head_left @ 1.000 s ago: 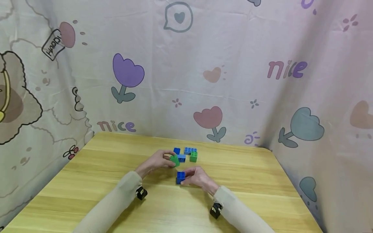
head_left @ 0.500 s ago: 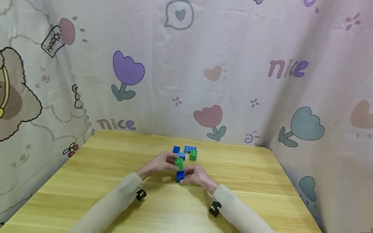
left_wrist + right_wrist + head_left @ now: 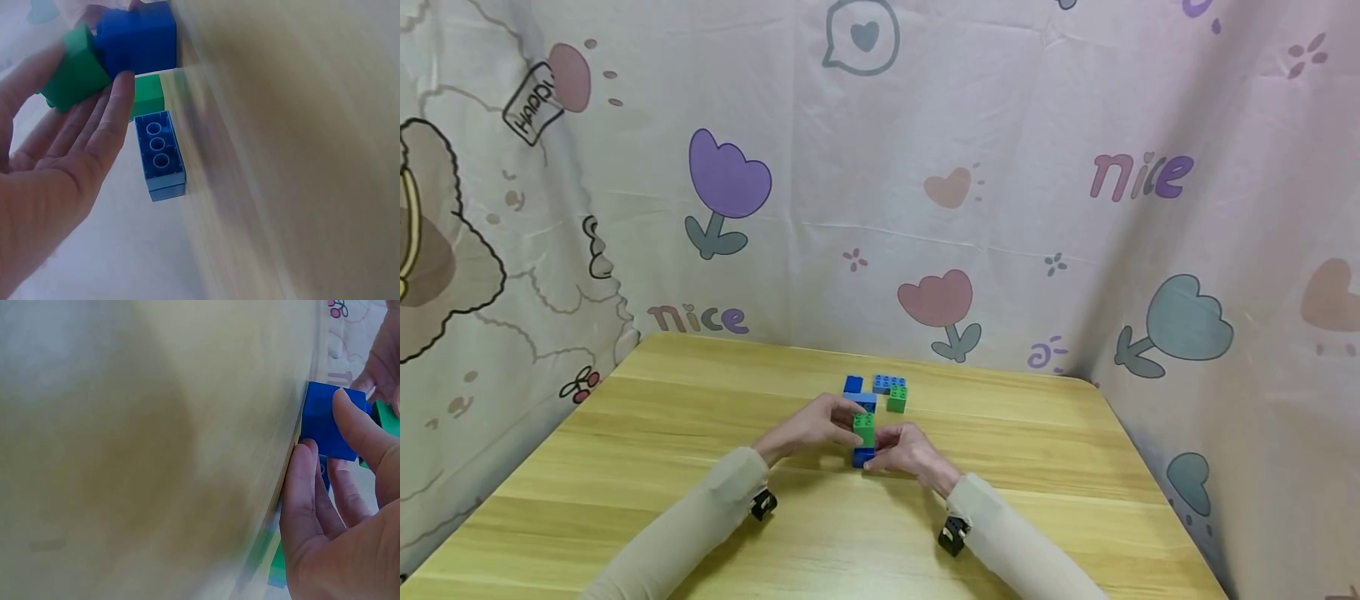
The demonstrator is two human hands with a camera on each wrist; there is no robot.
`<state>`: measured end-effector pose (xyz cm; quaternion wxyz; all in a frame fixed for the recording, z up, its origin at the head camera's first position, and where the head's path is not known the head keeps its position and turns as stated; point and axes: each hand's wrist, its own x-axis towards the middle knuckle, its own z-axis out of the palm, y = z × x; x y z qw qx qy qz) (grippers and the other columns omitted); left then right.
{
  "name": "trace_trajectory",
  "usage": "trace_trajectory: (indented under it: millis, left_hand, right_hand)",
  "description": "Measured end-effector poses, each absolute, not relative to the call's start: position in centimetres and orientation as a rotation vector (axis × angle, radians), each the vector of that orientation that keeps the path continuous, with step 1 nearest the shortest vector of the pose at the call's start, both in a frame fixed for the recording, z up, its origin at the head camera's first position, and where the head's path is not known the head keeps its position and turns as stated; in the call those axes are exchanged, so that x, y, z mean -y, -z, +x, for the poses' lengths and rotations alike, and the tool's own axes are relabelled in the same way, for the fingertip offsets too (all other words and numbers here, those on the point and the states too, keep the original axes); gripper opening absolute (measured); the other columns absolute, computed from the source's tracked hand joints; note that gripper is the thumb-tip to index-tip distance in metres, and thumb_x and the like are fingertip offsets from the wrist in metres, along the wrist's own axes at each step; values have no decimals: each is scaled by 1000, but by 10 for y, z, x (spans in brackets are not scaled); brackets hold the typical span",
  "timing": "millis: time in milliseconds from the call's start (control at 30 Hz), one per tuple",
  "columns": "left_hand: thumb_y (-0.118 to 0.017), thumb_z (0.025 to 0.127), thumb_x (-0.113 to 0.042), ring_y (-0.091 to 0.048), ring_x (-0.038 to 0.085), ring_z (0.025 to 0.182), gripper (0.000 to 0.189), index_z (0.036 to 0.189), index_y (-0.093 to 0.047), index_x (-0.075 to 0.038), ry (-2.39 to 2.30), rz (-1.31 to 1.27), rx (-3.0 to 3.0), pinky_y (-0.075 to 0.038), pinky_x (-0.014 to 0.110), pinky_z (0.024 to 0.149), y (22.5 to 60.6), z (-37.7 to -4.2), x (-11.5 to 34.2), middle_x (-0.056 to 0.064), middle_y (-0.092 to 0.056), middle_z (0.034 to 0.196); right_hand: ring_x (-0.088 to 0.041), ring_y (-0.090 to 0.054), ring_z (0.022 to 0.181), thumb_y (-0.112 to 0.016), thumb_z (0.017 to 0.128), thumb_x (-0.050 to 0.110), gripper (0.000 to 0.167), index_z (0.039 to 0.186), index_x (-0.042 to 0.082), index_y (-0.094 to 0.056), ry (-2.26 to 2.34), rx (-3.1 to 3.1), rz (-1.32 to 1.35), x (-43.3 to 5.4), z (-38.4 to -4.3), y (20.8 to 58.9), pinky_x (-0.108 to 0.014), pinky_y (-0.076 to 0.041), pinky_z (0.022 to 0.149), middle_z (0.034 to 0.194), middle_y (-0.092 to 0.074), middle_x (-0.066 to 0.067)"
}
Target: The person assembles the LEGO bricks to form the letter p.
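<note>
Left hand [image 3: 817,421] is pinching a green, studded plastic block [image 3: 864,431]; just below that hand, the right hand [image 3: 912,451] is gripping a dark-blue, boxy plastic block [image 3: 862,459]. Seemingly both are aligning the blocks; the next move is probably calling for pressing straight down.

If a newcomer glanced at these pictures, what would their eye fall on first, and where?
Probably the left hand, near the middle of the table, holding a green block over the dark blue block that the right hand grips. Beyond them sits a second green block near a light blue block. On the patterned cloth behind, the purple tulip stands out to the left.
</note>
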<state>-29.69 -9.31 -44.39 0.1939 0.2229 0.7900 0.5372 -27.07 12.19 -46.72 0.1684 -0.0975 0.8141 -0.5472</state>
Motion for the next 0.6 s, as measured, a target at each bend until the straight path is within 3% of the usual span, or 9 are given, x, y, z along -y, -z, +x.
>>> trace_trajectory:
  millis: [600]
  left_hand:
    - [-78,83,-8,-69,18,96,35,117,-70,-10,-1391,760,-2328,-58,37,86,442,-295,89,6,-73,108]
  right_hand:
    - [-14,-66,82,-83,73,2,29,100,4,-72,1545,-2377,-283,-120,-269,466,-27,-56,74,94,-73,-7]
